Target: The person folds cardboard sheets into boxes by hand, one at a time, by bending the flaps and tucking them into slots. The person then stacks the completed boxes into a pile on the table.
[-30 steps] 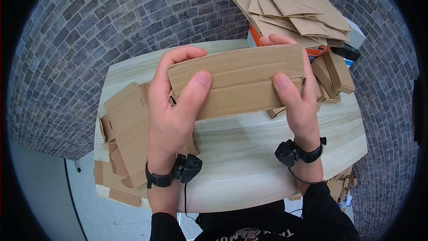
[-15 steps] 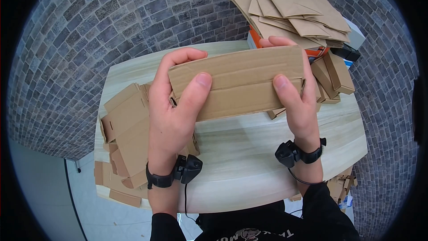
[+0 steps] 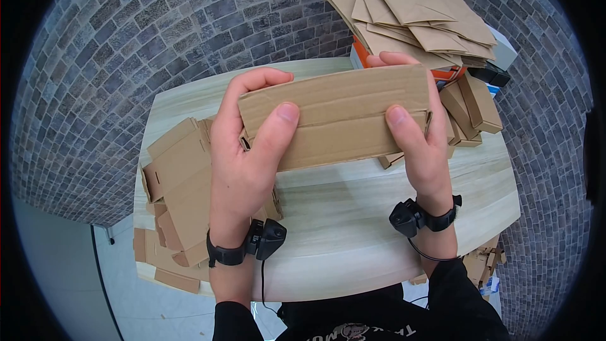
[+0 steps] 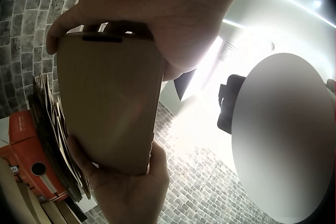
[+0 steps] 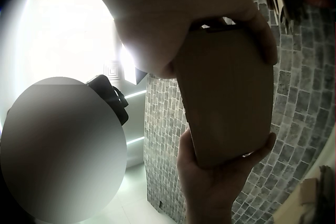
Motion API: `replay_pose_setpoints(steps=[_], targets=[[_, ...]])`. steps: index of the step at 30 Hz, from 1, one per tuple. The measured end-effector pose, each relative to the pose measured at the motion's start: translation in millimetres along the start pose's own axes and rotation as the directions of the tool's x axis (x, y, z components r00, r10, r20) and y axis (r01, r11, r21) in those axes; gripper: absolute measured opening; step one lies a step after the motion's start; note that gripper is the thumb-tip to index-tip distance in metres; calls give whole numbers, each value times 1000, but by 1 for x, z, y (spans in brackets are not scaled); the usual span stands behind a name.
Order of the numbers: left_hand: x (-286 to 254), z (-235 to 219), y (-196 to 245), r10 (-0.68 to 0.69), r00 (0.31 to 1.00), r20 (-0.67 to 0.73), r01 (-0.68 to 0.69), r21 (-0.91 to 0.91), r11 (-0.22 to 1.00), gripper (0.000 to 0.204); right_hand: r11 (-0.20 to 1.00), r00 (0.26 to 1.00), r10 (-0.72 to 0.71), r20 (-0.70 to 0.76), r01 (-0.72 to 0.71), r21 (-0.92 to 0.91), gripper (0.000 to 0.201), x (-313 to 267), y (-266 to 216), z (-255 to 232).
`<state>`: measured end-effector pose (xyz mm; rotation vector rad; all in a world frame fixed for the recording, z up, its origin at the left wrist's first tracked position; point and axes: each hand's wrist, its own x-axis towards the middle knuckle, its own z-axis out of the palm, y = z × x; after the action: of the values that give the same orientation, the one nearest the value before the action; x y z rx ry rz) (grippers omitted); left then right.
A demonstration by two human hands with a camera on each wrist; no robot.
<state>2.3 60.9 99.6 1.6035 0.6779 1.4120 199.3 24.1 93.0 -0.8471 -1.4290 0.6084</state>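
A brick-patterned wall (image 3: pixel 189 19) stood beyond a pale table (image 3: pixel 341 233). Brown paper pieces (image 3: pixel 410 6) were stacked at the far right; flattened cardboard (image 3: pixel 183 199) lay at the left, small boxes (image 3: pixel 483 104) at the right. Above the table's middle, a long cardboard box (image 3: pixel 341 120) was held up, the left hand (image 3: pixel 243 158) gripping its left end, the right hand (image 3: pixel 423 151) its right, thumbs against the near face. The wrist views were dim, so the far fingers' exact hold was hard to judge.
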Motion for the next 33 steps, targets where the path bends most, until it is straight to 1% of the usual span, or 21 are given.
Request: replay_pose_setpoints(steps=[12,14,23,28,33], targets=[[0,0,-2,4,1000,-3,-4,22,1000,28,1000,1000,14,0,-14,11,48,-1,1,1],[0,0,-2,4,1000,-5,-4,24,1000,28,999,999,34,3,-34,31,47,-1,1,1],[1,-1,-7,-4,1000,-2,4,18,1000,27,999,999,49,0,-49,10,44,-2,3,2],[1,0,-8,-52,999,-12,52,47,998,27,999,999,48,-5,-48,-23,42,-1,8,1],[1,-2,-10,-61,998,-9,61,64,996,27,997,998,64,-6,-64,-34,42,-2,7,2]])
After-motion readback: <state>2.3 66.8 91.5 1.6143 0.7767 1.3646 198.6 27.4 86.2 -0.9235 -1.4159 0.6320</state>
